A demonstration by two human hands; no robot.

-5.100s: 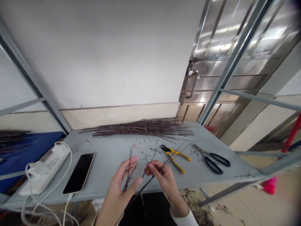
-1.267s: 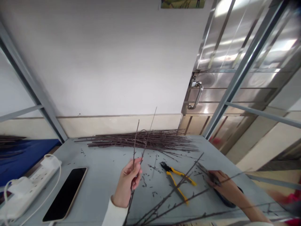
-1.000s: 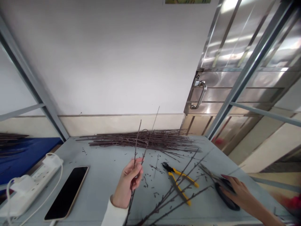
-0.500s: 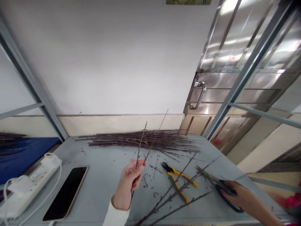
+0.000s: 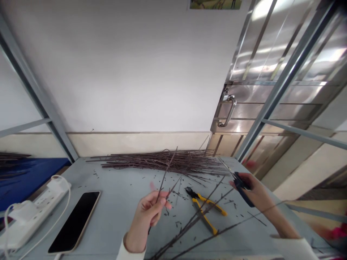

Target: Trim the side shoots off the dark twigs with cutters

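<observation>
My left hand (image 5: 148,220) is low at the table's front, its fingers shut on thin dark twigs (image 5: 165,180) that rise toward the far side. My right hand (image 5: 252,189) is raised above the table's right side, gripping black-handled scissors (image 5: 241,186) with their metal blades pointing to the far left. Yellow-handled pliers (image 5: 204,211) lie on the table between my hands, with long bare branches (image 5: 197,229) crossing over them. A heap of cut twigs (image 5: 162,161) lies along the far edge.
Small twig bits are scattered over the grey metal table (image 5: 121,180). A black phone (image 5: 74,222) and a white power strip (image 5: 35,213) with cables lie at the left. Beyond the table stand a steel door with a handle (image 5: 228,111) and metal shelf frame uprights.
My right hand has lifted the scissors off the table and moved them toward the far side. My left hand has tilted its twigs further to the right.
</observation>
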